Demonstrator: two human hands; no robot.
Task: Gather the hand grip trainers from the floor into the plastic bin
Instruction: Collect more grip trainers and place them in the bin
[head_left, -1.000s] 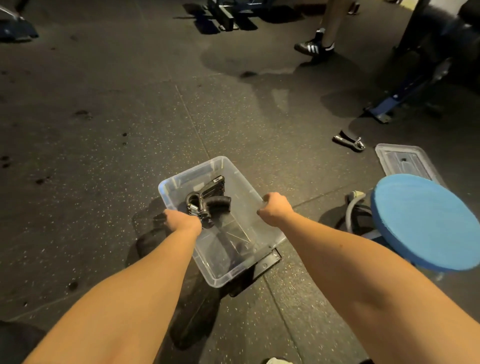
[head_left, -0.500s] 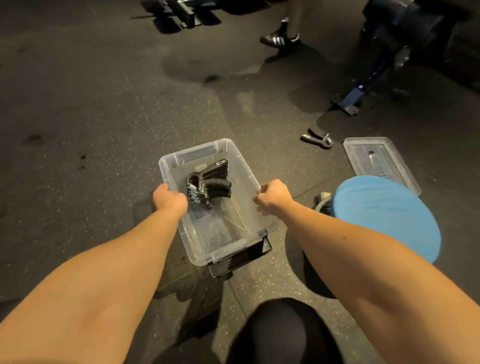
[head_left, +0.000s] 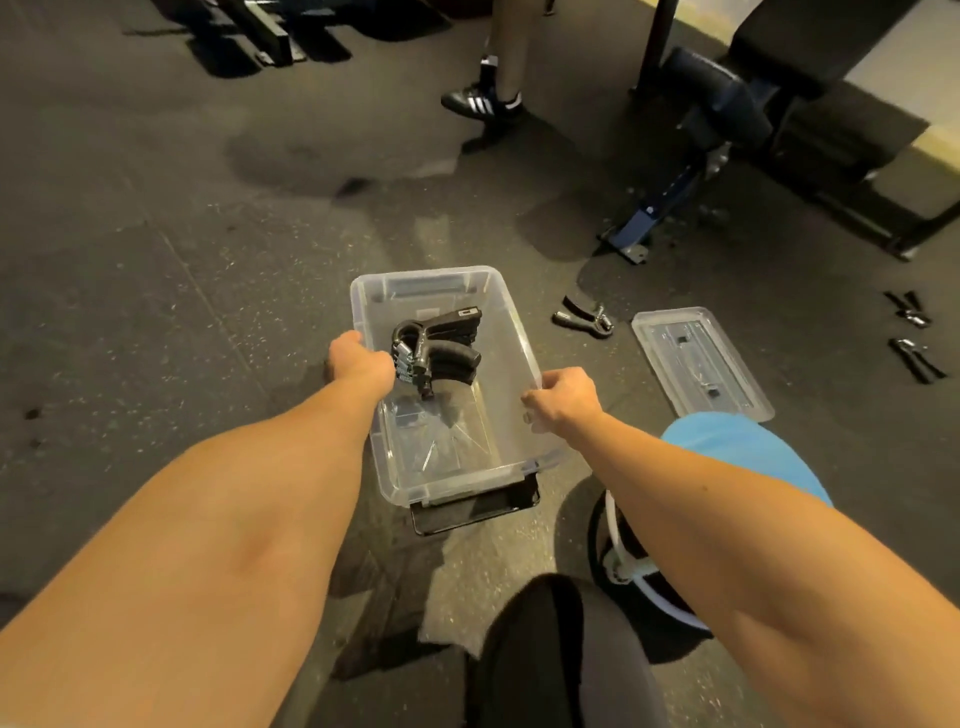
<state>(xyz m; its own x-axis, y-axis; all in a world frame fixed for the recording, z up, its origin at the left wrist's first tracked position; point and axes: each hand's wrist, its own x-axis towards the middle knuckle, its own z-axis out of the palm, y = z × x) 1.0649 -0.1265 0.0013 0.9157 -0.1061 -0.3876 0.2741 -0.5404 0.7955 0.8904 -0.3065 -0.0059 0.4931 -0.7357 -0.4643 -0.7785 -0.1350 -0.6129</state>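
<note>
A clear plastic bin (head_left: 511, 317) sits in the middle of the view over the dark gym floor. My left hand (head_left: 358, 358) grips its left rim and my right hand (head_left: 563, 397) grips its right rim. Inside the bin lies a black hand grip trainer (head_left: 441, 345) with a metal spring, near the left wall. Another grip trainer (head_left: 584, 317) lies on the floor just right of the bin. Two more grip trainers (head_left: 909, 309) (head_left: 917, 358) lie farther right, past the lid.
The bin's clear lid (head_left: 698, 361) lies flat on the floor to the right. A round blue stool (head_left: 748, 457) stands under my right forearm. A weight bench (head_left: 727, 119) stands at the back right, another person's foot in a black shoe (head_left: 480, 101) behind the bin.
The view has shifted so the bin sits farther right and higher, and two more trainers have come into sight at the right edge. Both hands keep their grip on the rims.
</note>
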